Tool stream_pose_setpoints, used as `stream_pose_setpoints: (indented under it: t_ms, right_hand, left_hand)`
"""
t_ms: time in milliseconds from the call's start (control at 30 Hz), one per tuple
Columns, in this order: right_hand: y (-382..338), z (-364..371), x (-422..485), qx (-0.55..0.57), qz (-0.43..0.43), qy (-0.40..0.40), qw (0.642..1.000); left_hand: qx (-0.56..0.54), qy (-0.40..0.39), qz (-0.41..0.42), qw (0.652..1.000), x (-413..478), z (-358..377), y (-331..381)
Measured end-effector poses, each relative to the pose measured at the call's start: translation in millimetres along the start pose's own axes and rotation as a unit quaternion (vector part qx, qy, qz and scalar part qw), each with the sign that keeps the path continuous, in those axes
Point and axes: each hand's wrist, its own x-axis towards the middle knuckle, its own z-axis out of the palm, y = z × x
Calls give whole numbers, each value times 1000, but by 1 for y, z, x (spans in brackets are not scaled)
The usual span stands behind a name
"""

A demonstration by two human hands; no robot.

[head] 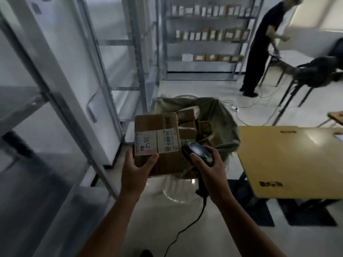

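- Evidently, left hand (138, 168) grips the box (157, 143) label-up, so its barcode faces the reader.
- Right hand (207, 164) wraps the scanner (199, 153), aimed there.

Reaches forward with both bare forearms (115, 210), grips with the left hand (138, 168), thumb on top and fingers curled, and clenches the right hand (207, 164), thumb laid forward.
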Motion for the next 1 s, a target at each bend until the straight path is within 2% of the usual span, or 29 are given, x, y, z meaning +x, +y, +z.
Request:
stream_pose_setpoints:
  t_ms: [233, 400, 633, 867, 1000]
  right_hand:
    - [-4, -5, 61, -27, -13, 87, 996]
    - [-11, 5, 105, -76, -33, 121, 989]
    - [-8, -10, 146, -109, -29, 191, 975]
    - [2, -52, 197, -107, -14, 233, 967]
    - [18, -76, 231, -82, -13, 240, 967]
  left_hand:
    - [-29, -95, 2, 995, 85, 57, -9]
    - [-32, -134, -12, 990, 151, 80, -14]
    - [-53, -202, -44, 977, 198, 135, -17]
    - [-31, -234, -63, 970, 232, 205, -15]
    - [-3, -220, -76, 973, 257, 249, -16]
